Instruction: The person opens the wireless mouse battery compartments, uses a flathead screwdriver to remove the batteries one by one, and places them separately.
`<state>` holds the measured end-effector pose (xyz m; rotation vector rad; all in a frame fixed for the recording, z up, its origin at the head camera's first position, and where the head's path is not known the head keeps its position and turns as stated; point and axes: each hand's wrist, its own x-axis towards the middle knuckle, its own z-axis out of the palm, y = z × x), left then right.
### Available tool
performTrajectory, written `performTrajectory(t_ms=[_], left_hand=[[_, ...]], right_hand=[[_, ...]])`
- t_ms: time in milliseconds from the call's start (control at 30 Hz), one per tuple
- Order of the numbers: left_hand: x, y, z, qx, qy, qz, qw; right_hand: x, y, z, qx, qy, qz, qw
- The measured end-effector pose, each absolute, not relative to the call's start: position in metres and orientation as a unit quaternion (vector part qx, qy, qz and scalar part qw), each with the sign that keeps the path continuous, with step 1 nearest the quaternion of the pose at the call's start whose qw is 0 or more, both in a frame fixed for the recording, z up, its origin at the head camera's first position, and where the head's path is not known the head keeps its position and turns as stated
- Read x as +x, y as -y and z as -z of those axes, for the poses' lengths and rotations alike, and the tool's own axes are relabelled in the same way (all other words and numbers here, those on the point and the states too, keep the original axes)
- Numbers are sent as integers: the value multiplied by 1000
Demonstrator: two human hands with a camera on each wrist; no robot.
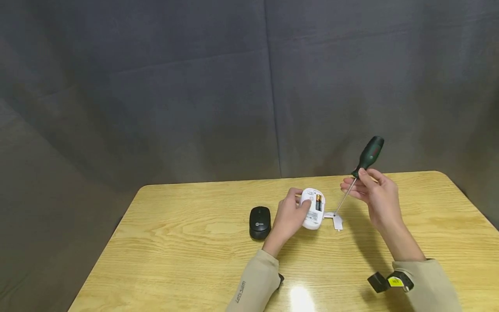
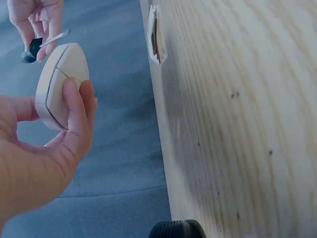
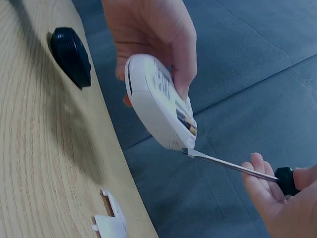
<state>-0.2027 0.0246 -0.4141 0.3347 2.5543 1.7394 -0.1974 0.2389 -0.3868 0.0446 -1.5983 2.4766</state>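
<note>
White mouse (image 1: pixel 312 221) is held underside up above the bench (image 1: pixel 175 260), right of ctr. in the head view, w/ left hand (image 1: pixel 287 219) fingers clamped on its sides; battery (image 1: pixel 319 203) is exposed. Screwdriver (image 1: pixel 371 154) is pinched near its collar btwn thumb & fingers of right hand (image 1: pixel 383 201). In the right-wrist view, flat tip (image 3: pixel 188 151) is seen by the mouse's lower end; contact can't be confirmed. Cover (image 1: pixel 338 222) is laid on the bench, lower left there. For good ctrl, the mouse should prob. be braced firmly, the handle gripped more fully, pressure kept light, & the tip kept clear of battery and left-hand fingers.
</note>
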Motion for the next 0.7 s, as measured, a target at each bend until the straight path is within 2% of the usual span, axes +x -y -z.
performTrajectory(t_ms=[133,433,700], left_hand=[[-203,-26,416,105,-815,-569,26],[-203,-30,418,101,-823,-557,46],[-203,-31,420,92,-825,-556,44]], right_hand=[[-196,-240,387,26,526,-844,104],[-196,-227,385,66,456,-863,206],[-196,-217,391,87,507,-826,228]])
